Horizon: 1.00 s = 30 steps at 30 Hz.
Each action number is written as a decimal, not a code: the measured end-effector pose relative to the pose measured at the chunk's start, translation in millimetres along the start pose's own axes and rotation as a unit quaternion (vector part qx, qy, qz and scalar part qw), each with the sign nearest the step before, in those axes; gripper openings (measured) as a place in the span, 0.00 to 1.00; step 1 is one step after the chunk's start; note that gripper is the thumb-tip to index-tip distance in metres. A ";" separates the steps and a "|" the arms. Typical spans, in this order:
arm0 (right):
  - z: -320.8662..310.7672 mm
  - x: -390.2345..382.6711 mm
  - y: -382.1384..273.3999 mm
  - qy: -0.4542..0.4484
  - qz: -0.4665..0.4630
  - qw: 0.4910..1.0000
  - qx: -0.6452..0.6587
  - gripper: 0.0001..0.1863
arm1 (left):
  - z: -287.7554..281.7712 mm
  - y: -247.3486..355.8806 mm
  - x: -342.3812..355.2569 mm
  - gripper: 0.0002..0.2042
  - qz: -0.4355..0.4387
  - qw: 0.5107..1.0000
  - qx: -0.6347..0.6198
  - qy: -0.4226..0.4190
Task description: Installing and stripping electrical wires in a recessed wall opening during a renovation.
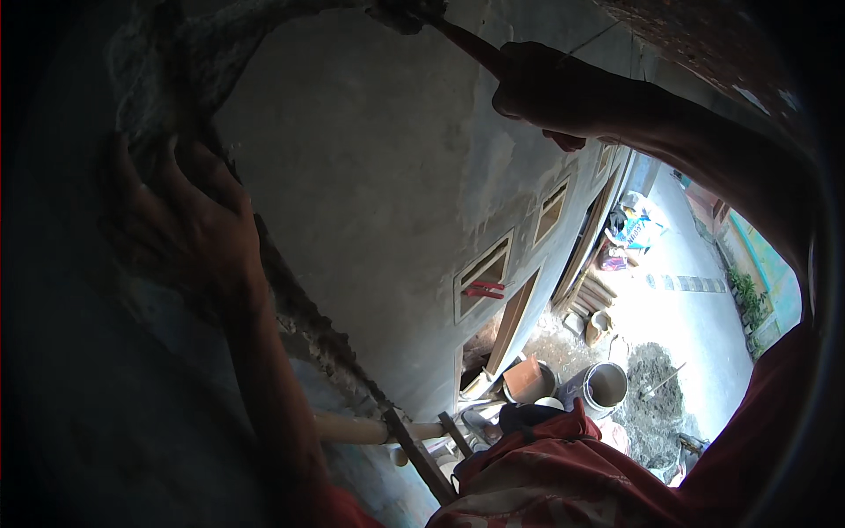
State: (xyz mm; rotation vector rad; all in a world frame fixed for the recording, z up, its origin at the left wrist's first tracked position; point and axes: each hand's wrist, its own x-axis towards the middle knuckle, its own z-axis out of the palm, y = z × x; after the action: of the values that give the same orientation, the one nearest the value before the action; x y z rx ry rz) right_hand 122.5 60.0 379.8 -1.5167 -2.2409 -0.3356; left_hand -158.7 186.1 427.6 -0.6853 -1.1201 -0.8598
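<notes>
In the head view, the person's left hand (207,229) reaches up on the left with its fingers parted and bent against a dark, rough edge (154,84) of masonry; its palm is hidden, so whether it holds anything cannot be told. The right hand (537,84), at the upper right, is closed in a fist around a slim reddish-brown tool (462,42), which slants up and left to a dark lump (403,16) at the top border, too dim to identify. Between the hands spreads a grey plastered wall (352,176), bordered on its lower left by a crumbly ridge (321,339). A red object (483,289) sits at one of the wall's window openings. Below the ridge, a pale pole (348,429) passes behind a dark timber (418,458). On the bright ground stand a large bucket (606,387) and, just beside it, a grey heap (656,387) with a thin stick across it. The person's red shirt (563,480) fills the lower edge.
</notes>
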 end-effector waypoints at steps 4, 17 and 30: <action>-1.0 52.8 12.8 -0.035 0.027 0.998 0.043 0.28 | 21.1 21.8 -18.0 0.10 -0.009 0.999 -0.033 0.008; -32.5 130.4 44.9 -0.106 0.037 0.961 0.252 0.26 | 7.0 6.1 -4.1 0.08 0.030 0.999 -0.008 0.035; -43.9 158.3 104.1 -0.092 -0.014 0.898 0.431 0.26 | 1.6 -1.9 3.4 0.08 0.019 1.000 -0.007 0.020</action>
State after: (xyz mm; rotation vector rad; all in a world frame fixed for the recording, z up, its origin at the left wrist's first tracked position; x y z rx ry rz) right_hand 176.4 211.8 488.7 -1.0379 -2.0808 0.7420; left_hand -160.5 185.6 431.4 -0.6952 -1.0625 -0.8460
